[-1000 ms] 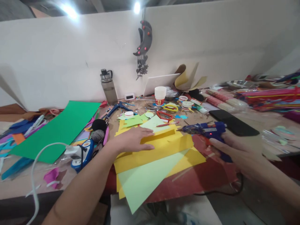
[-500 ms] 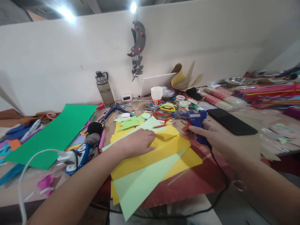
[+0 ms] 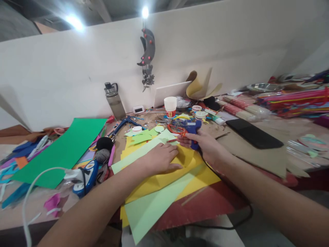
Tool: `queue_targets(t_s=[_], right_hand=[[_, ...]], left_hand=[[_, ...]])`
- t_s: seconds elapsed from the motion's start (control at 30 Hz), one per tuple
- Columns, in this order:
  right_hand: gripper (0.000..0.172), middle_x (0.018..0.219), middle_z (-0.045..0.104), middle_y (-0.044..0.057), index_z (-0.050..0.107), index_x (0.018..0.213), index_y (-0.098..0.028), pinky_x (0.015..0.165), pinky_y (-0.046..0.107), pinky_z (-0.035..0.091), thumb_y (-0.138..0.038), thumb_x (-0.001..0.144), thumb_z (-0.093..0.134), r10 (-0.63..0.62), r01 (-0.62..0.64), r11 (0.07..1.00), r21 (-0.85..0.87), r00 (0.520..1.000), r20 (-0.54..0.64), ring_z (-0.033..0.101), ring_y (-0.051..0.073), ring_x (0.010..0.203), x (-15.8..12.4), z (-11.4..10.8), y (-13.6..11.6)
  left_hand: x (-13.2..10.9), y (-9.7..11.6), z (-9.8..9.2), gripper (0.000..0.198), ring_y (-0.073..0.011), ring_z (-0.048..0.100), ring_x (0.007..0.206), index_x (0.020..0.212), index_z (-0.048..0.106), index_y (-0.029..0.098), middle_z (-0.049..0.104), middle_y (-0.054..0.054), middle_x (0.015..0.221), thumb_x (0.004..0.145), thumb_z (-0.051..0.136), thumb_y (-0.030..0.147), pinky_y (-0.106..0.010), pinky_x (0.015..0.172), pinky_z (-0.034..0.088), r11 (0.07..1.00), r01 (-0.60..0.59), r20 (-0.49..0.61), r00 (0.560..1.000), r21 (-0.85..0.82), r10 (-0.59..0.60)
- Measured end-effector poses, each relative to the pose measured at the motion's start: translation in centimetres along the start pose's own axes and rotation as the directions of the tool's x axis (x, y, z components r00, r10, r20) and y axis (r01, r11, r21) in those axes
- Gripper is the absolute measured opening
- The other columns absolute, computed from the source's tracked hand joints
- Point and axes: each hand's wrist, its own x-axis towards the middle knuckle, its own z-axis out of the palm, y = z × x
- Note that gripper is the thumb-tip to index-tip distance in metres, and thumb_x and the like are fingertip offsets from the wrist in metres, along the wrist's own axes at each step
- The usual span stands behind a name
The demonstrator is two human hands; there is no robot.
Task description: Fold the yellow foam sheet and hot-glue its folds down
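Observation:
My right hand (image 3: 205,145) is wrapped round the handle of a blue hot glue gun (image 3: 193,127), its fingers by the orange trigger. The gun's nozzle end points left over the work area, near the red-handled scissors (image 3: 177,129). My left hand (image 3: 163,158) lies flat on yellow paper sheets (image 3: 151,187), fingers stretched out and thumb apart. Pale green sheets (image 3: 154,212) lie among the yellow ones, one sticking out toward me. Behind my left hand are small cut green paper pieces (image 3: 141,136). A black cord runs down from the gun past my right wrist.
A green sheet (image 3: 61,151), a blue-and-white device with a plug (image 3: 88,176) and a bottle (image 3: 115,103) stand at left. Behind are paper cups (image 3: 170,106). At right lie a black phone (image 3: 253,133), cardboard (image 3: 267,159) and bundled pipe cleaners (image 3: 295,101).
My right hand has moved left with the glue gun, closer to my left hand. My left hand has shifted slightly right on the paper.

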Motion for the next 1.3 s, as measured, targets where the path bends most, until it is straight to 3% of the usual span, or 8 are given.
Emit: queue_targets(t_s=[0.17, 0.37, 0.63, 0.83, 1.0, 1.17, 1.3], right_hand=[[0.015, 0.084, 0.076, 0.006, 0.061, 0.087, -0.021, 0.082, 0.032, 0.061, -0.011, 0.077, 0.066, 0.044, -0.044, 0.998, 0.054, 0.999, -0.004, 0.074, 0.019, 0.082, 1.2, -0.6, 1.6], [0.014, 0.087, 0.076, 0.006, 0.063, 0.084, -0.02, 0.081, 0.028, 0.06, -0.01, 0.076, 0.067, 0.023, -0.022, 0.999, 0.049, 1.0, -0.02, 0.074, 0.018, 0.087, 1.6, -1.1, 2.0], [0.018, 0.088, 0.076, 0.006, 0.063, 0.089, -0.02, 0.081, 0.027, 0.06, -0.012, 0.074, 0.071, -0.008, 0.009, 0.999, 0.033, 1.0, -0.021, 0.074, 0.017, 0.082, 1.6, -1.1, 2.4], [0.016, 0.085, 0.075, 0.003, 0.063, 0.083, -0.02, 0.084, 0.028, 0.059, -0.015, 0.072, 0.073, -0.04, 0.041, 0.999, 0.031, 0.999, -0.025, 0.073, 0.016, 0.083, 1.4, -1.1, 2.4], [0.026, 0.092, 0.075, 0.002, 0.064, 0.094, -0.021, 0.091, 0.032, 0.056, -0.022, 0.071, 0.075, -0.149, 0.145, 0.988, 0.061, 0.986, 0.077, 0.072, 0.017, 0.091, 0.2, 1.0, 2.1], [0.027, 0.086, 0.076, 0.003, 0.061, 0.09, -0.022, 0.089, 0.033, 0.055, -0.023, 0.068, 0.076, -0.045, 0.034, 0.998, 0.061, 0.981, 0.188, 0.072, 0.02, 0.091, -0.1, 3.0, 3.0], [0.026, 0.085, 0.076, 0.004, 0.06, 0.087, -0.022, 0.087, 0.031, 0.055, -0.021, 0.066, 0.076, -0.018, 0.012, 0.999, 0.039, 0.985, 0.173, 0.073, 0.019, 0.089, 0.6, 2.3, 3.8]], left_hand=[[-1.1, 0.1, 0.3, 0.061, -0.0275, 0.036, 0.143, 0.146, 0.041, 0.008, 0.034, -0.017, 0.156, 0.096, 0.043, 0.044, -0.039, 0.116, 0.028, 0.999, 0.031, 0.115, 0.993, -0.036, -0.027], [-3.8, 0.6, 0.5, 0.068, -0.024, 0.019, 0.15, 0.152, 0.029, 0.008, 0.019, -0.015, 0.161, 0.097, 0.039, 0.046, -0.039, 0.122, 0.017, 0.985, 0.109, 0.147, 0.985, -0.134, -0.089], [-6.7, 0.2, 0.6, 0.071, -0.0227, 0.014, 0.151, 0.155, 0.022, 0.011, 0.014, -0.013, 0.162, 0.097, 0.036, 0.049, -0.04, 0.123, 0.013, 0.979, 0.144, 0.158, 0.98, -0.146, -0.121], [-8.6, -0.3, 0.7, 0.071, -0.0234, 0.018, 0.15, 0.154, 0.025, 0.011, 0.017, -0.013, 0.161, 0.096, 0.039, 0.05, -0.041, 0.122, 0.017, 0.979, 0.148, 0.151, 0.98, -0.141, -0.127], [-7.8, 0.4, 0.3, 0.071, -0.0251, 0.023, 0.149, 0.151, 0.031, 0.01, 0.024, -0.015, 0.16, 0.096, 0.035, 0.054, -0.042, 0.122, 0.015, 0.979, 0.158, 0.132, 0.981, -0.128, -0.141], [-6.6, 1.0, 0.9, 0.07, -0.0248, 0.018, 0.15, 0.152, 0.03, 0.009, 0.021, -0.015, 0.16, 0.096, 0.036, 0.051, -0.04, 0.122, 0.016, 0.983, 0.137, 0.094, 0.987, -0.121, -0.126], [-7.6, -0.6, 2.4, 0.058, -0.0217, 0.017, 0.15, 0.153, 0.028, 0.015, 0.021, -0.013, 0.161, 0.098, 0.036, 0.034, -0.041, 0.121, 0.019, 0.985, 0.117, 0.112, 0.988, -0.125, -0.103]])
